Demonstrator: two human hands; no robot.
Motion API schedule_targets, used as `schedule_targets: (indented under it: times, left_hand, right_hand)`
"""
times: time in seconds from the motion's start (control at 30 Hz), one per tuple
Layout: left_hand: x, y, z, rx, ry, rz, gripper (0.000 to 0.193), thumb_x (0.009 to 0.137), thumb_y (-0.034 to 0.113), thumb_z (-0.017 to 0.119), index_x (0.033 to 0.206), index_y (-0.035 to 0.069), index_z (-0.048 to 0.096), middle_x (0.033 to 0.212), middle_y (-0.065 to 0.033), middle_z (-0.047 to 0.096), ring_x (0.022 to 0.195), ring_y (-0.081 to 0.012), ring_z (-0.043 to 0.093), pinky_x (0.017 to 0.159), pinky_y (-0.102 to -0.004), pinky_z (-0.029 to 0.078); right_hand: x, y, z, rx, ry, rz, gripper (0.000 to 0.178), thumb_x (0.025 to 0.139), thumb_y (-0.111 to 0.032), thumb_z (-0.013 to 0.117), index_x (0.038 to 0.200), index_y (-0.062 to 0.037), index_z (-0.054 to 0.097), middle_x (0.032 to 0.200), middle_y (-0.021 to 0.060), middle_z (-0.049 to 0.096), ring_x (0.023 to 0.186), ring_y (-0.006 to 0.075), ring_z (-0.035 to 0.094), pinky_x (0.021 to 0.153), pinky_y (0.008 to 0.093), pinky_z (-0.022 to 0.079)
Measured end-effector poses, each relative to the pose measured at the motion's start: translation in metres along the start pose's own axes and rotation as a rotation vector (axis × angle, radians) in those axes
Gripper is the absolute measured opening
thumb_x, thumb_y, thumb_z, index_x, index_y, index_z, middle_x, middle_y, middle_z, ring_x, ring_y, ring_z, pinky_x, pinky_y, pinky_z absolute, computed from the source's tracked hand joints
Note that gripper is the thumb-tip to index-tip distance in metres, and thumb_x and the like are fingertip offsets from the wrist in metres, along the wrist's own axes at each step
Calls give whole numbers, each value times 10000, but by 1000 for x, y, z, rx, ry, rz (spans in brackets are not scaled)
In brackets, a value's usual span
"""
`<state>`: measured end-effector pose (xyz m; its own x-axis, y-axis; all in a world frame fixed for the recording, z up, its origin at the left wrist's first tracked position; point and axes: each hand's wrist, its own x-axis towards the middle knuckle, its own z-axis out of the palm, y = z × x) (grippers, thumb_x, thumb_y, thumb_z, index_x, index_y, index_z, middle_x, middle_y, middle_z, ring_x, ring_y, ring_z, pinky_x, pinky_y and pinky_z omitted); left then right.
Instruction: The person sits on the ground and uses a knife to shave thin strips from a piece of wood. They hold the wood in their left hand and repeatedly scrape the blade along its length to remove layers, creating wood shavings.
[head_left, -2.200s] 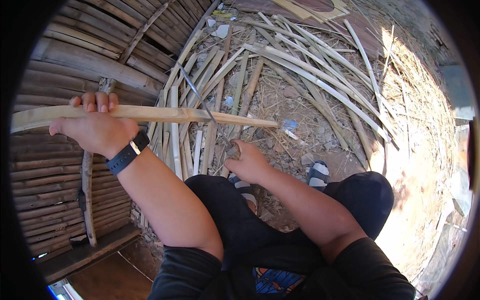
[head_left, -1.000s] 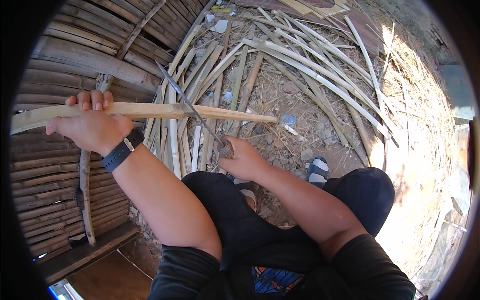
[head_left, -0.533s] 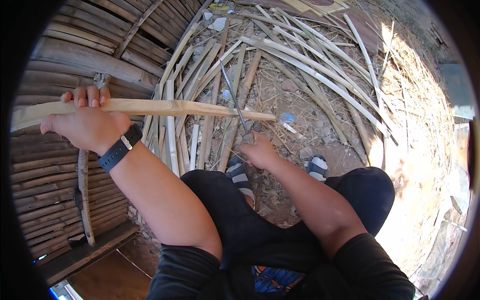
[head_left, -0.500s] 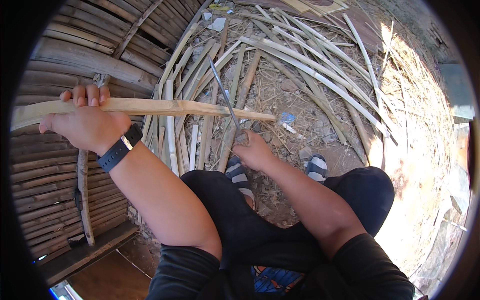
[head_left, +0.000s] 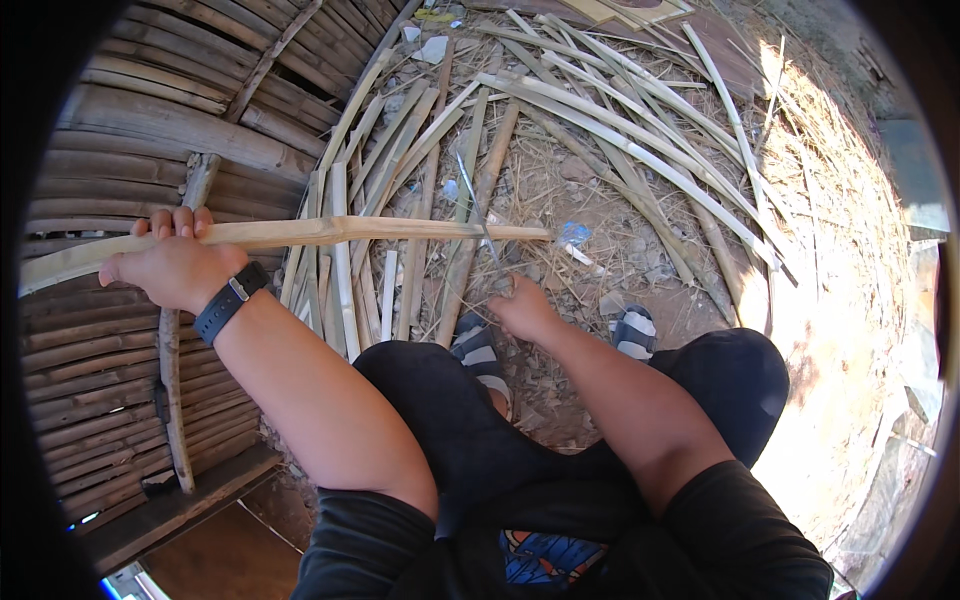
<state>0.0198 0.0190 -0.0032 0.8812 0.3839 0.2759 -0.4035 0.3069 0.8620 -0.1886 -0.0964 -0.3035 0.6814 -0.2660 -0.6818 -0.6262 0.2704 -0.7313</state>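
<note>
My left hand [head_left: 180, 265], with a dark watch [head_left: 230, 302] on its wrist, is closed around a pale split bamboo strip [head_left: 335, 230]. The strip runs from the left edge toward the middle, its tapered tip ending above the littered ground. In my right hand [head_left: 525, 310] is a long, thin-bladed knife [head_left: 473, 200]; my fingers wrap its handle, hiding most of it. Its narrow blade points up and away, crossing the strip near the tapered end. Whether blade and strip touch, I cannot tell.
Split bamboo strips [head_left: 620, 140] lie heaped on the ground ahead, over straw and shavings. A bamboo slat wall [head_left: 110, 330] stands close on the left. My sandalled feet [head_left: 632, 332] are below my hands. Bright sun falls on straw [head_left: 830, 250] at the right.
My right hand has shifted slightly right and toward me, and the blade has turned to look shorter and thinner. My left hand has lowered a little, taking the strip's left part with it.
</note>
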Motion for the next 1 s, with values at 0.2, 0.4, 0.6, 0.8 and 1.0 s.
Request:
schedule_targets:
  times: [0.2,0.4,0.6,0.8,1.0]
  left_hand:
    - [-13,4,11,-19,-46,3,634,956,681,155,838,114,412,625,-12,346,512,-142,264,494,-273,279]
    - [-3,1,2,31,-62,8,659,940,705,132,861,109,401,655,-35,345,522,-161,271,508,-276,294]
    - [0,-1,0,-2,6,-5,638,957,675,138,851,109,413,626,-16,337,505,-141,259,489,-264,279]
    - [-17,4,13,-6,-148,74,635,950,681,124,848,112,389,664,-33,316,535,-166,265,517,-289,295]
    - [-23,6,17,-15,-120,83,651,949,685,132,855,108,416,632,-20,352,507,-144,266,499,-268,284]
  right_hand:
    - [-44,-62,34,-191,45,-545,510,745,-186,653,1177,56,530,910,272,655,885,413,645,841,426,504]
    - [-22,-31,26,-268,45,-524,495,740,-202,661,1167,29,564,930,266,648,913,396,638,842,412,498]
    - [11,18,-19,42,22,12,509,759,-167,644,1204,47,521,744,172,638,591,243,643,578,364,532]
    - [-19,-42,4,22,-60,-189,550,746,-185,650,1225,48,510,763,177,640,609,252,645,592,375,531]
    - [-13,-30,27,-114,149,-543,521,721,-236,663,1165,21,573,1011,261,654,996,407,618,902,415,476]
